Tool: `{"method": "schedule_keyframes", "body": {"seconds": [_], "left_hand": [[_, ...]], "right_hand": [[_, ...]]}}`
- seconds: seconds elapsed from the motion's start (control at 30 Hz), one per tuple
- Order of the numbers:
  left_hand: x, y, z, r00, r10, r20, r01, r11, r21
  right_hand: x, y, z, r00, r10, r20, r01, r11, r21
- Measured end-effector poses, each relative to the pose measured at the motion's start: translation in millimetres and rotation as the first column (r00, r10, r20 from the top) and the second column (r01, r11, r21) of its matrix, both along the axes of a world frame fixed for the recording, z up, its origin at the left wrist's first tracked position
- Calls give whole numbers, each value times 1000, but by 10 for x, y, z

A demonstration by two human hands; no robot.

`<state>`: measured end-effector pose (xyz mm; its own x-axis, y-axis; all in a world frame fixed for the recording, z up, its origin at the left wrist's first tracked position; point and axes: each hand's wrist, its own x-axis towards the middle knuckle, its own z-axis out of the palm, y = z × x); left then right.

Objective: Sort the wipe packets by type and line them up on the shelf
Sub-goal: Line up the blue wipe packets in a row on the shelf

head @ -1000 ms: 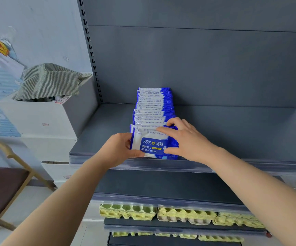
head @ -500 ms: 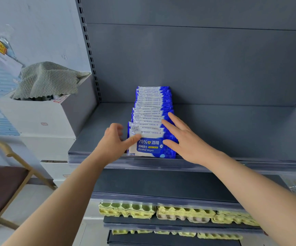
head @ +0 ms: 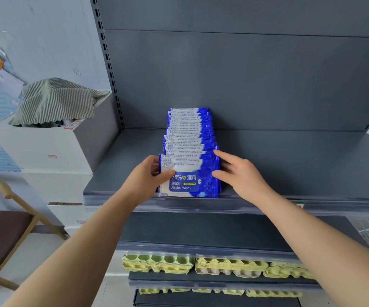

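Observation:
Several blue-and-white alcohol wipe packets (head: 189,149) stand in one row running front to back on the dark grey shelf (head: 289,165). The front packet (head: 190,185) faces me at the shelf's front edge. My left hand (head: 148,180) holds the row's left side, thumb laid across the front packet's face and fingers curled behind its edge. My right hand (head: 238,173) touches the row's right side with straight fingers, gripping nothing.
A white box (head: 46,149) with a striped cloth (head: 55,100) on top stands left of the shelf unit. Yellow egg trays (head: 201,264) fill lower shelves. A wooden chair (head: 4,229) with a brown seat is at the lower left. The shelf stretches bare to the right.
My right hand has let go of the front packet and slid to the row's right side with straight fingers. My left hand stays at the left edge; the front packet now stands squarer.

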<state>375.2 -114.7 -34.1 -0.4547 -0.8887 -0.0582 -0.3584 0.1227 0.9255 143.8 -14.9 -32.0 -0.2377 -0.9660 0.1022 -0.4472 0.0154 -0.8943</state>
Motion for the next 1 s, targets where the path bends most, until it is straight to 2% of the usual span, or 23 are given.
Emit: {"method": "schedule_keyframes", "body": {"seconds": [0.13,0.2,0.3,0.43,0.53,0.6,0.67,0.77,0.87,1.0], "left_hand": [[36,-66,3,999,-17,29,17,1000,3],[28,-61,35,1000,-25,-11,25,1000,-11],[-64,-42,104,995,-17,-97,15,1000,-13],[-181,-79,126,996,-72,-45,69,995,-71],[-168,-185,123,998,-54,-22,52,996,-68],[-191,-296,181,999,25,-20,-28,991,-128],[-264,-439,260,994,85,71,-60,955,-291],[-419,-608,335,958,55,281,91,872,-480],[-484,-696,262,902,49,429,203,828,-522],[-472,-711,187,903,65,425,185,834,-520]], "right_hand": [[-45,44,-30,993,-115,-24,114,993,-41],[-3,45,26,990,-138,-31,135,988,-71],[92,-7,133,995,-51,-87,46,997,-54],[82,-124,149,960,26,-278,-20,1000,23],[-11,-181,151,965,3,-262,-3,1000,3],[-45,-256,228,963,-50,-264,37,998,-52],[-55,-394,342,931,-54,-361,39,998,-51],[-73,-647,438,826,78,-558,-46,996,70],[-130,-762,417,742,150,-653,-48,984,173],[-171,-755,394,766,134,-629,-5,979,203]]}}
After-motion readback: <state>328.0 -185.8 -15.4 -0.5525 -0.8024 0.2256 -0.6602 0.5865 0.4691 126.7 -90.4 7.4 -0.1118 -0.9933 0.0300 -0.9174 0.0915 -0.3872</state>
